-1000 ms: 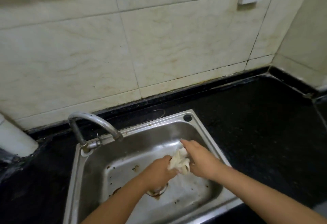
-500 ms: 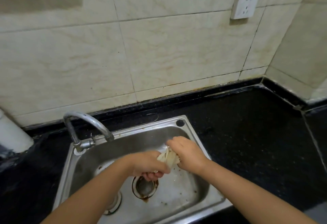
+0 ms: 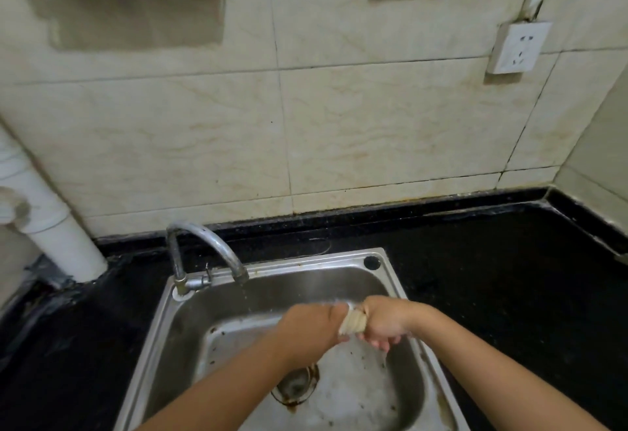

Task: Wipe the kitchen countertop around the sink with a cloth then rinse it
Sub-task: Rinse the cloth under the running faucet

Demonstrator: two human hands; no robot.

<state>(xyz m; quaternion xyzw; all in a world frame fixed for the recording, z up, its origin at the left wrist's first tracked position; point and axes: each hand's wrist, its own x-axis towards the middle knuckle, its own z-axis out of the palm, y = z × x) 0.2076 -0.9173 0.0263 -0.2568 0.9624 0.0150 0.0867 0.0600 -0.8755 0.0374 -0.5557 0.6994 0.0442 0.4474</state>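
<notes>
Twisted cloth (image 3: 354,321) between both fists, left hand (image 3: 311,327) and right hand (image 3: 385,320) fingers tight around it.

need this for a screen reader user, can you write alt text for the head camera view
Two hands, the left hand and right hand, grip and wring a pale cloth over a steel sink, with thin drips below the faucet. Black countertop surrounds the sink beneath a tiled wall with a socket.
</notes>
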